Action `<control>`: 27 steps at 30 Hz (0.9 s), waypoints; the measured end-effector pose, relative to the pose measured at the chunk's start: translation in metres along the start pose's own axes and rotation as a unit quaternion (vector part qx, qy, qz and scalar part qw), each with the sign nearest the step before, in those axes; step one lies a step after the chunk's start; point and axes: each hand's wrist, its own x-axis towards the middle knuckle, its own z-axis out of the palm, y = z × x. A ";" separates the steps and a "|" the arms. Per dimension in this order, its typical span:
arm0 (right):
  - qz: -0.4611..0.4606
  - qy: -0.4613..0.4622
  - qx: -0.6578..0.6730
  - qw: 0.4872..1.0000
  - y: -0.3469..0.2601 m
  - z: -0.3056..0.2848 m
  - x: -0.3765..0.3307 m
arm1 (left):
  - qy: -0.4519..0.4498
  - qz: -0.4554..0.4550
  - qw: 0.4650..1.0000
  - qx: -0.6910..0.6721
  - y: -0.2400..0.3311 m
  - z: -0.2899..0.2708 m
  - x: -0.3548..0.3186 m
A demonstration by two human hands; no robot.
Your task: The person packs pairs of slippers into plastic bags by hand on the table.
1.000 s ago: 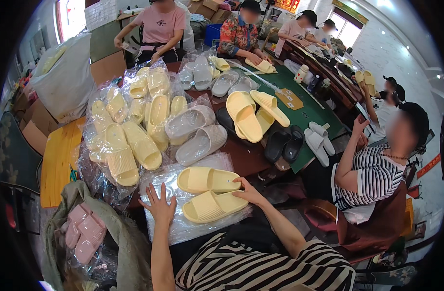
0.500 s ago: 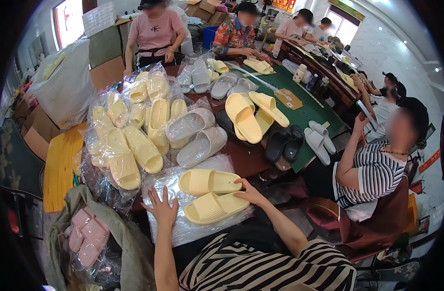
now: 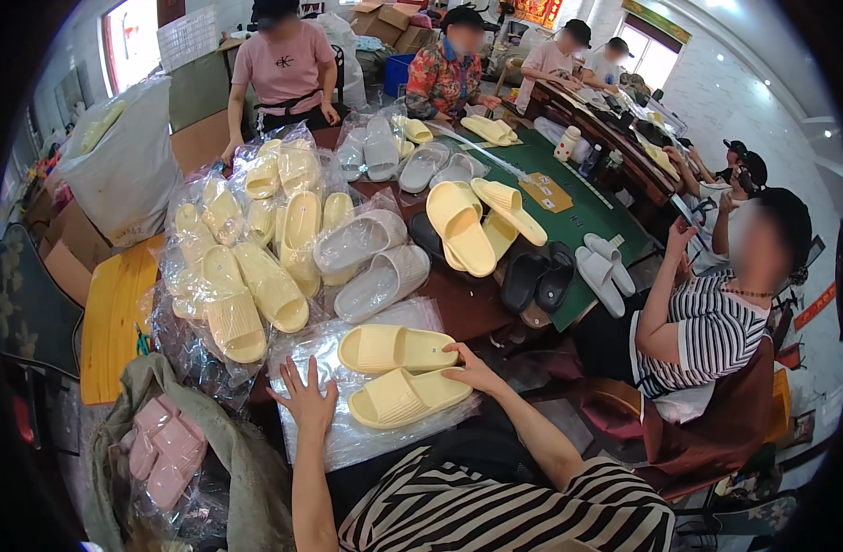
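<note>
A pair of yellow slides (image 3: 410, 397) lies side by side on a stack of clear plastic bags (image 3: 325, 440) in front of me, toes to the left. My right hand (image 3: 477, 373) is closed on their heel ends, with fingers at the far slide and the thumb at the near one. Spread wide, my left hand (image 3: 308, 400) rests on the bags just left of the toes and holds nothing. Behind the pair are grey slides (image 3: 382, 281) in clear wrap.
Bagged yellow slides (image 3: 236, 317) are heaped at the left. Loose yellow slides (image 3: 463, 230) and black slides (image 3: 541, 276) stand beyond, near a green tabletop (image 3: 569, 235). A sack (image 3: 155, 386) with pink slides sits at lower left. A co-worker in stripes (image 3: 716, 327) sits at right.
My hands and the yellow pair have hardly moved. Across the table, the person in pink has shifted, one arm now reaching down by the bagged heap. The person in the floral top has moved a hand.
</note>
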 end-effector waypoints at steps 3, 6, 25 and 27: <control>0.004 0.000 -0.004 1.000 0.000 -0.001 0.000 | 0.009 0.004 1.000 0.003 0.000 0.000 -0.001; 0.000 0.003 0.003 1.000 0.001 -0.001 -0.001 | 0.006 0.010 1.000 0.002 0.000 0.001 -0.001; -0.005 0.005 0.002 1.000 0.002 0.001 -0.001 | -0.007 -0.003 1.000 -0.008 0.002 -0.004 -0.001; -0.009 0.009 0.007 1.000 0.002 0.000 -0.001 | -0.018 -0.005 1.000 -0.011 0.004 -0.006 0.000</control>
